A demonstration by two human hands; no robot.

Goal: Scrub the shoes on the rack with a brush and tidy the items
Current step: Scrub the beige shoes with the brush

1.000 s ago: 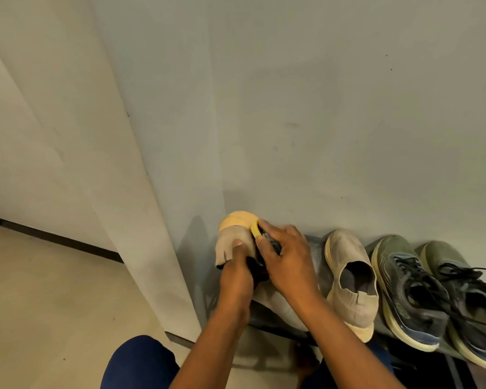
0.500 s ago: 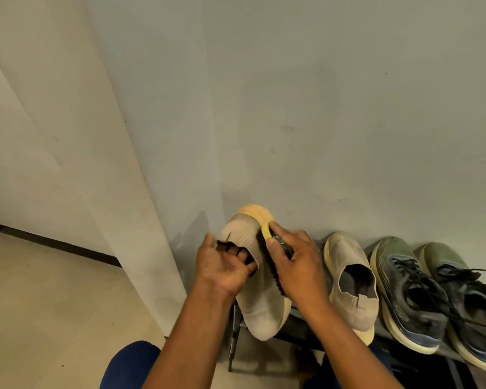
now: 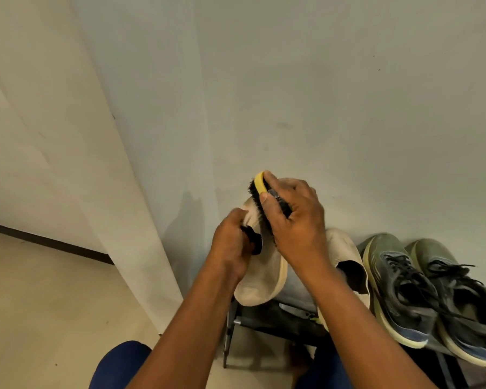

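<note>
Since a second ago the yellow-backed black-bristle brush [image 3: 268,204], right hand [image 3: 298,223] grip closed around it, has moved up the beige knit slip-on shoe [image 3: 260,279], left hand [image 3: 232,248] grip holding its collar above the black metal rack [image 3: 264,318], so scrubbing is underway.

Your beige slip-on shoe [image 3: 260,279] is off the rack [image 3: 267,318], tilted, toe toward 6 o'clock. Yellow-backed brush [image 3: 260,184], black bristles down, sits on its upper. Its mate [image 3: 345,251] and two olive sneakers [image 3: 427,287] line the rack at 3 o'clock.
</note>
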